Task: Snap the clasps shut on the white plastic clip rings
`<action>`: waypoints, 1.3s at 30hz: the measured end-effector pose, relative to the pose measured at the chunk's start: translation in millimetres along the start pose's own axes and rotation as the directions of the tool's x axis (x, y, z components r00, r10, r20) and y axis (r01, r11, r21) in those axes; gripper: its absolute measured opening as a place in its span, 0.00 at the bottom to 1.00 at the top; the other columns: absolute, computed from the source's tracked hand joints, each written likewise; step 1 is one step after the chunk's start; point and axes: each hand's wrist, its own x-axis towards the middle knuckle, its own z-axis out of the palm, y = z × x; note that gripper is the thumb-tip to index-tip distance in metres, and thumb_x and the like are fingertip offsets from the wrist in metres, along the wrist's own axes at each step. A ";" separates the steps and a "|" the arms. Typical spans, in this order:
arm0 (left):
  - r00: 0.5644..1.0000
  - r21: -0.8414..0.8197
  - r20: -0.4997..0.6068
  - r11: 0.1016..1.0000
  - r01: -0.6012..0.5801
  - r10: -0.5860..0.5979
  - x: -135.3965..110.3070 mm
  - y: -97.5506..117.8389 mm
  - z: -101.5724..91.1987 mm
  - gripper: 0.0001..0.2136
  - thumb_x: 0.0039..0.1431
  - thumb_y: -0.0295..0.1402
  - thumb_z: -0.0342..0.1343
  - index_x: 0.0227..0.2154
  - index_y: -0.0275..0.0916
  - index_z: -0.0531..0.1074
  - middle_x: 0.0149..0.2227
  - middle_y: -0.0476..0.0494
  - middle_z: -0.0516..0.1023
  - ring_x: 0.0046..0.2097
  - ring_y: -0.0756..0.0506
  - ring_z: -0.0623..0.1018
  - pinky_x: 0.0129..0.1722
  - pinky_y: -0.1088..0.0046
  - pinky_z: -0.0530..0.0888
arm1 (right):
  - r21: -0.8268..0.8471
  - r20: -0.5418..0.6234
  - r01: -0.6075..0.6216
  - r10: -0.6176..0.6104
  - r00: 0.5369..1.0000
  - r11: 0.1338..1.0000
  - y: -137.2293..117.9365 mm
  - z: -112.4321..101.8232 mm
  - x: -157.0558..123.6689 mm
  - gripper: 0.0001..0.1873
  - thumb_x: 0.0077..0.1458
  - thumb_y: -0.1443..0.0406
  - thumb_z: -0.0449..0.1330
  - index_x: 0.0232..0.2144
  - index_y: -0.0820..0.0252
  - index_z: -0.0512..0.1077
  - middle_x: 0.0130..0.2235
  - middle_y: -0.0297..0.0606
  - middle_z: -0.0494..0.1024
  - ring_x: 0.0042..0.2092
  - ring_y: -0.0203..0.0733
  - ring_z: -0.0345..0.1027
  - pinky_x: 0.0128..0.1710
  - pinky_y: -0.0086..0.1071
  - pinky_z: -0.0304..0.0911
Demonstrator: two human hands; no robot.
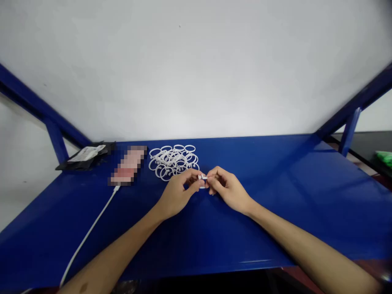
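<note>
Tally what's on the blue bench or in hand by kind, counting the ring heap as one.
White plastic ring heap: 1
Black packet with white label: 1
Pixelated object: 1
White cable: 1
Small white piece, held: 1
Total: 5

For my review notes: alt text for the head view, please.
The left hand and right hand pinch a small white piece above a blue table. Beside them lie a heap of white plastic rings, a pixelated object with a white cable, and a black packet.

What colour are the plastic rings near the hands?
White; the round plastic rings show best in the head view.
</note>
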 end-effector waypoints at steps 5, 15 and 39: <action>0.999 -0.125 0.025 0.991 0.039 -0.036 1.8 -0.5 -3.0 0.12 0.66 0.41 0.56 0.46 0.41 0.76 0.36 0.48 0.82 0.32 0.50 0.78 0.35 0.72 0.76 | 0.003 -0.029 -0.004 0.004 1.000 1.000 -2.0 0.1 0.9 0.12 0.64 0.55 0.57 0.37 0.58 0.69 0.30 0.31 0.75 0.27 0.33 0.70 0.30 0.29 0.64; 0.998 -0.201 0.064 0.979 0.039 -0.026 4.6 -8.8 -5.9 0.10 0.61 0.42 0.61 0.35 0.41 0.77 0.30 0.50 0.77 0.32 0.50 0.74 0.32 0.75 0.69 | -0.019 0.115 0.008 -0.006 0.993 1.000 1.0 -5.1 -0.9 0.15 0.66 0.55 0.57 0.37 0.60 0.74 0.30 0.33 0.76 0.29 0.33 0.69 0.31 0.28 0.65; 0.924 0.838 -0.057 0.521 -0.161 0.377 15.6 -28.2 -22.2 0.08 0.63 0.34 0.58 0.43 0.39 0.76 0.45 0.40 0.74 0.48 0.37 0.69 0.49 0.55 0.71 | -0.940 -0.232 -0.223 -0.006 0.973 0.258 13.7 -80.5 21.1 0.15 0.69 0.66 0.51 0.46 0.54 0.77 0.45 0.43 0.77 0.46 0.48 0.72 0.36 0.34 0.64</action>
